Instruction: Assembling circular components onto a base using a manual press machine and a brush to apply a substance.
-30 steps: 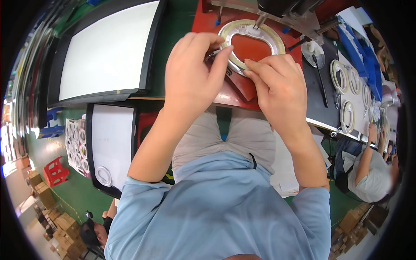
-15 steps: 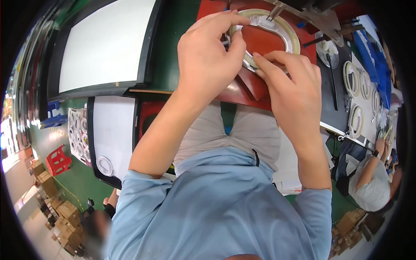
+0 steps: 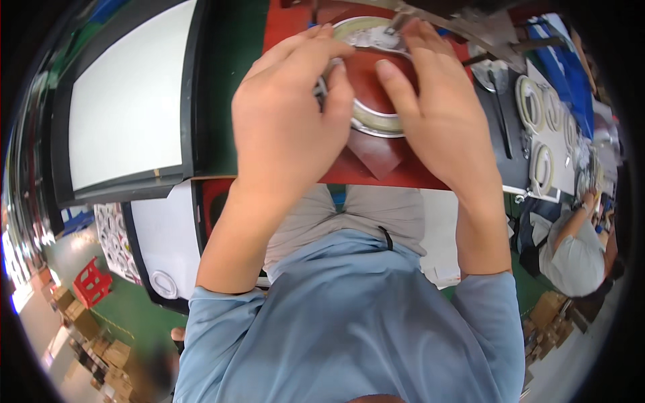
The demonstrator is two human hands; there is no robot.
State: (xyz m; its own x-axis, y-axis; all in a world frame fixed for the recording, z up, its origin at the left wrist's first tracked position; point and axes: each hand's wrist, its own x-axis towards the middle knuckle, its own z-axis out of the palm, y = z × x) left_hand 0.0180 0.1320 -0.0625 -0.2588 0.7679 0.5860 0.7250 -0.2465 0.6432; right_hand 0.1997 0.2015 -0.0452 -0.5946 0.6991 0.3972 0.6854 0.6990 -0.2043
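Note:
A ring-shaped part [image 3: 379,126], white with a pale yellowish band, lies on the red work surface [image 3: 302,15] in front of me. My left hand [image 3: 289,101] curls around its left side, thumb and fingers closed on the rim. Between that thumb and the fingers a small metallic-looking piece shows, partly hidden. On the opposite side, my right hand [image 3: 447,114] grips the ring, its thumb inside the opening and its fingers reaching over the far right edge. Motion blurs the fingertips. Clear or whitish material covers the ring's far end, below a metal tool tip.
A metal machine arm [image 3: 463,27] reaches over the ring's far right. At the right, several similar rings [image 3: 541,168] lie on a dark table beside a clear container [image 3: 489,74]. White panels in black frames [image 3: 127,101] stand left. A co-worker [image 3: 574,252] sits at the right.
My right hand has moved from the ring's near edge to its right side, and its fingers now reach farther forward. My left hand stays at the left side. The whole view has shifted.

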